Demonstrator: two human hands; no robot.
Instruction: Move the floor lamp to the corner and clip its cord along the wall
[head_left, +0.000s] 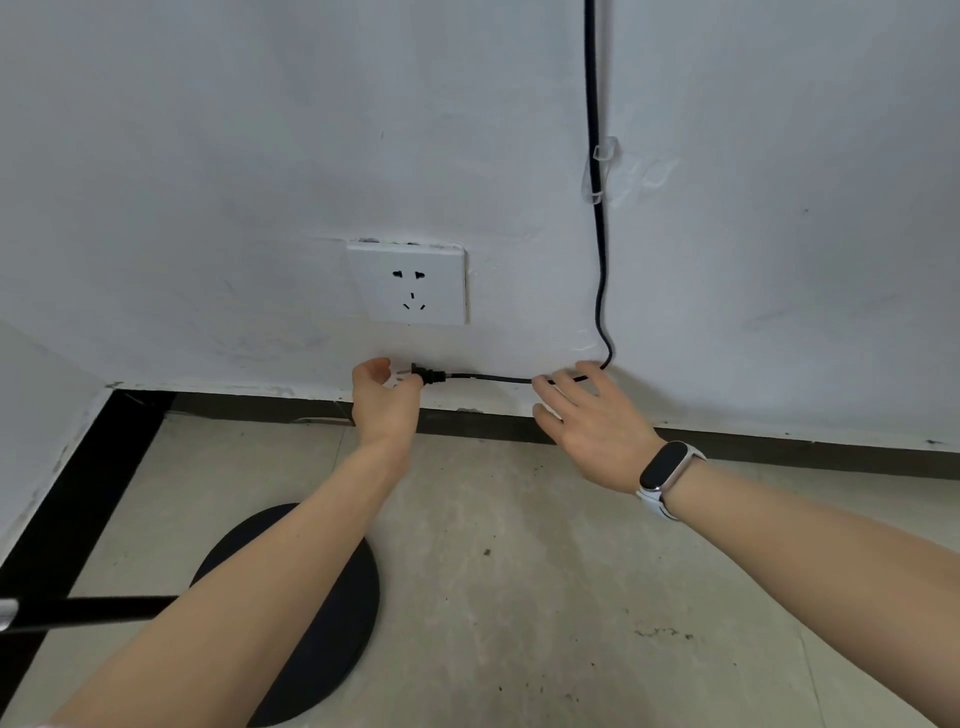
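The black lamp cord (597, 234) runs down the white wall through a clear clip (600, 166), bends near the skirting and runs left to its plug (428, 375). My left hand (384, 400) pinches the plug just below the white wall socket (410, 283), prongs pointing left. My right hand (592, 415) rests flat over the horizontal stretch of cord against the wall, fingers spread. The lamp's round black base (311, 623) stands on the floor near the corner, its black pole (88, 610) leading off to the left, partly hidden by my left forearm.
A dark skirting strip (779, 452) lines the bottom of both walls, which meet in a corner at the left. The floor (545, 597) is pale concrete with small specks. A white smart band sits on my right wrist.
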